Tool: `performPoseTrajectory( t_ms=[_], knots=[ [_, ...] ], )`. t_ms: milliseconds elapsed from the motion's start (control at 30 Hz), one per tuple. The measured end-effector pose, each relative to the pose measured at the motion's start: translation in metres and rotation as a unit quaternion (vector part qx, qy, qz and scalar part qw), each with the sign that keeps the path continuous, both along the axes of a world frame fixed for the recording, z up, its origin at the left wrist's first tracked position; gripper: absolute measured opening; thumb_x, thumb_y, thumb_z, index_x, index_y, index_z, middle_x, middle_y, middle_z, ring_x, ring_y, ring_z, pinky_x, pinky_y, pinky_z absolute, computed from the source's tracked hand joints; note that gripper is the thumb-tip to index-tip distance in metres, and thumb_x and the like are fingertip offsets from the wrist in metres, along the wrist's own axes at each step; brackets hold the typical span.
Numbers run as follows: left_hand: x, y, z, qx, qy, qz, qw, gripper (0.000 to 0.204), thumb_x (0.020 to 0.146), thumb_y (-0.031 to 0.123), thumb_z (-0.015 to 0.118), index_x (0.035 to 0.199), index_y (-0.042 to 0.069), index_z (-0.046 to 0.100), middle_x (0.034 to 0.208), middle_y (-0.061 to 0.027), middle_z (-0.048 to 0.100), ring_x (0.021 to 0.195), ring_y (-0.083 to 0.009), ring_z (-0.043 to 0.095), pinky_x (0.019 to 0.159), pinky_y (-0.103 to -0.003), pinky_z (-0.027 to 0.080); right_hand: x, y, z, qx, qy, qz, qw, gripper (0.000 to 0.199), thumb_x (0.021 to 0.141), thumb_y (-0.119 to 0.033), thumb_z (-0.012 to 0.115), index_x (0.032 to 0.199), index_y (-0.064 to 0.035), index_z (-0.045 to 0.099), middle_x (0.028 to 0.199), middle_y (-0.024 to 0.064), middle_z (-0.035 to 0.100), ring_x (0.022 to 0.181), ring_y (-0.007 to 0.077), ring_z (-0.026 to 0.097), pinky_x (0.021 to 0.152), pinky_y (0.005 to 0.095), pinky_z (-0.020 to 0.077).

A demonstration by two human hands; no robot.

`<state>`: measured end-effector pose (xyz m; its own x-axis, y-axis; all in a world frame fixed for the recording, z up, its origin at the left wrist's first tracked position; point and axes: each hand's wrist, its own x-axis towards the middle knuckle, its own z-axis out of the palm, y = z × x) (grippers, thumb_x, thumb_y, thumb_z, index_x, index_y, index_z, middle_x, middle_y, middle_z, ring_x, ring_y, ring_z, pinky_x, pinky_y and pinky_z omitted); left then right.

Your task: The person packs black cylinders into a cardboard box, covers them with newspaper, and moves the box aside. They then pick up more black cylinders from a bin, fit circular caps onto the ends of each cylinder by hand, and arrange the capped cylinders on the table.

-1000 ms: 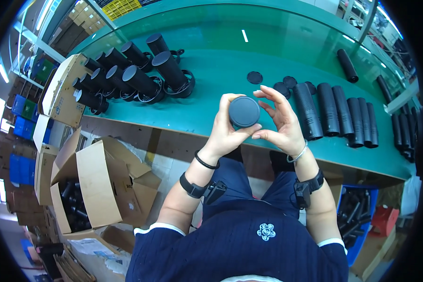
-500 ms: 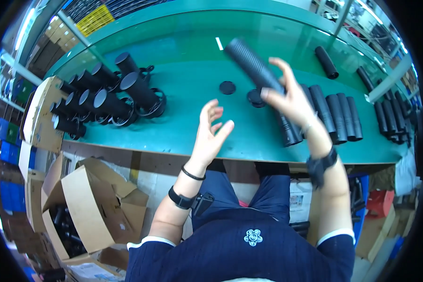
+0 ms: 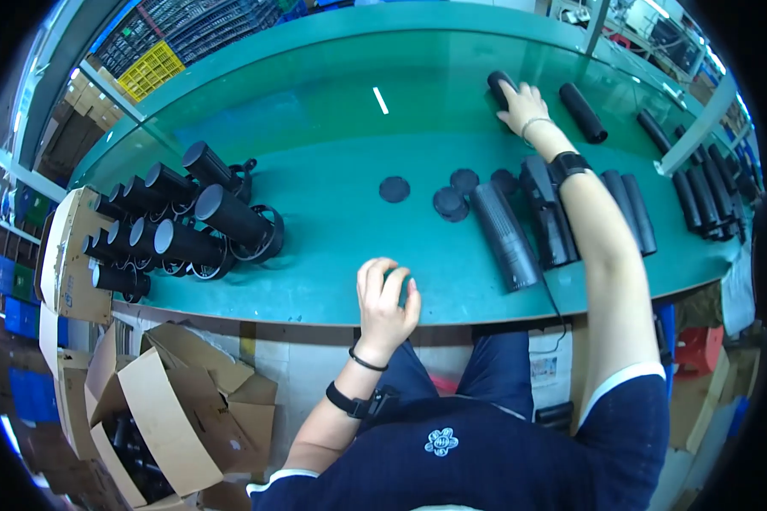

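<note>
My right hand (image 3: 525,108) is stretched to the far side of the green table, its fingers closed around a black tube (image 3: 499,83); the palm hides part of it. Close to the near edge, my left hand (image 3: 386,305) hovers with loosely curled fingers and thumb apart, nothing visible in it. Between the hands lie several flat black discs (image 3: 395,189), some overlapping. A ribbed black tube (image 3: 504,238) rests to the right of them, beside more black tubes (image 3: 629,211) partly hidden by my right forearm.
Black cylinders with ring-shaped bases (image 3: 222,213) stand grouped at the left. Another tube (image 3: 583,112) lies at the far right, and several more (image 3: 699,200) sit by the frame post (image 3: 699,128). An opened cardboard box (image 3: 166,417) stands below left. A thin cable (image 3: 554,298) crosses the table's front edge.
My right hand has moved away from me to the table's far side with the tube. My left hand has drawn nearer to the front edge and its fingers have curled. The view has shifted slightly.
</note>
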<state>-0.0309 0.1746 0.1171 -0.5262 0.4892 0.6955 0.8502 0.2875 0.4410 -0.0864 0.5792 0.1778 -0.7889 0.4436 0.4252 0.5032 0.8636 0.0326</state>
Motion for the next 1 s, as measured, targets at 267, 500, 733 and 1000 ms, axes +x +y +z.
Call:
performPoseTrajectory(
  t_ms=[267,500,733,1000],
  knots=[
    [-0.011,0.008,0.011,0.075,-0.253,-0.096,0.96,0.014,0.083,0.0,0.062,0.097,-0.002,0.062,0.101,-0.0111,0.059,0.097,-0.021,0.058,0.08,-0.03,0.049,0.13,-0.159,0.025,-0.211,-0.175,0.141,0.951,0.108,0.072,-0.04,0.077,0.151,-0.0121,0.009,0.093,0.0293,0.064,0.088,0.0445,0.063,0.079,0.0465,0.0506],
    [0.006,0.042,0.05,0.213,-0.463,-0.289,0.81,0.069,0.076,0.022,0.082,0.128,-0.001,0.045,0.126,-0.0132,0.05,0.119,-0.0222,0.05,0.097,-0.036,0.044,0.166,-0.23,0.01,-0.431,0.128,0.318,0.834,0.091,0.067,-0.012,0.08,0.143,-0.0071,0.03,0.129,0.0184,0.05,0.115,0.0328,0.055,0.095,0.039,0.0464],
    [-0.005,0.007,0.065,0.103,-0.233,-0.264,0.93,0.071,0.07,0.005,0.082,0.129,0.004,0.043,0.123,-0.0074,0.05,0.117,-0.0185,0.051,0.099,-0.031,0.041,0.157,-0.224,0.015,-0.648,0.202,0.404,0.614,0.047,0.089,-0.015,0.058,0.134,-0.0007,0.05,0.114,0.0044,0.053,0.109,0.0141,0.051,0.092,0.0272,0.0411],
    [0.015,-0.002,0.074,0.073,-0.325,-0.302,0.893,0.067,0.076,0.011,0.074,0.133,0.005,0.038,0.121,-0.0092,0.049,0.117,-0.0182,0.048,0.099,-0.033,0.04,0.151,-0.229,0.022,-0.706,0.181,0.404,0.553,0.037,0.087,-0.018,0.062,0.118,0.0018,0.063,0.106,0.0055,0.056,0.101,0.0139,0.055,0.09,0.0257,0.0435]
  ],
)
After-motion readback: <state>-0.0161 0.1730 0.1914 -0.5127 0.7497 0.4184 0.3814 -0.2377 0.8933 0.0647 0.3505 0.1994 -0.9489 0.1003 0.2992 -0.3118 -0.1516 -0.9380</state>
